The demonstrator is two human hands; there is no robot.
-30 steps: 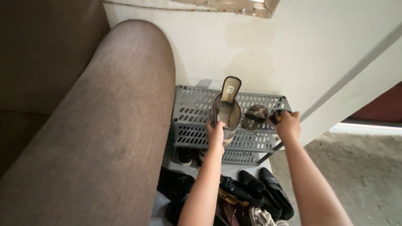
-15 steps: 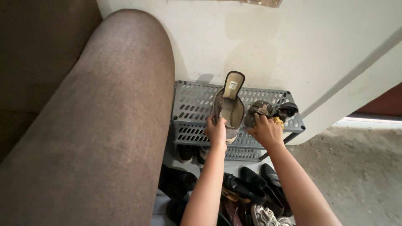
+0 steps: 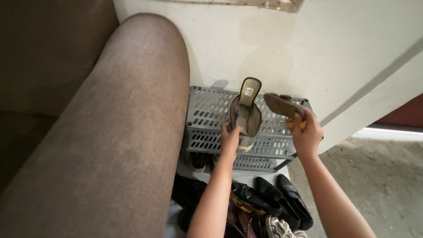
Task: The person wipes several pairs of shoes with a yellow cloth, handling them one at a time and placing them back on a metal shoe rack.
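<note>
My left hand (image 3: 230, 140) grips a grey-brown slip-on sandal (image 3: 246, 110) by its front, holding it upright with the heel pointing up above the rack. My right hand (image 3: 306, 132) holds a second, matching sandal (image 3: 282, 105) lifted off the rack, its sole turned up and tilted to the left. Something yellow shows between the fingers of that hand. Both sandals hover over the top tier of a grey perforated plastic shoe rack (image 3: 207, 110) that stands against the white wall.
A large brown upholstered sofa arm (image 3: 114, 132) fills the left side, right beside the rack. Several dark shoes (image 3: 282, 198) lie on the floor below the rack, with a white sneaker (image 3: 282, 228) at the bottom edge. Bare concrete floor (image 3: 379, 176) spreads to the right.
My right hand has picked the second sandal up off the top shelf and raised it. The left hand has kept the upright sandal nearly still.
</note>
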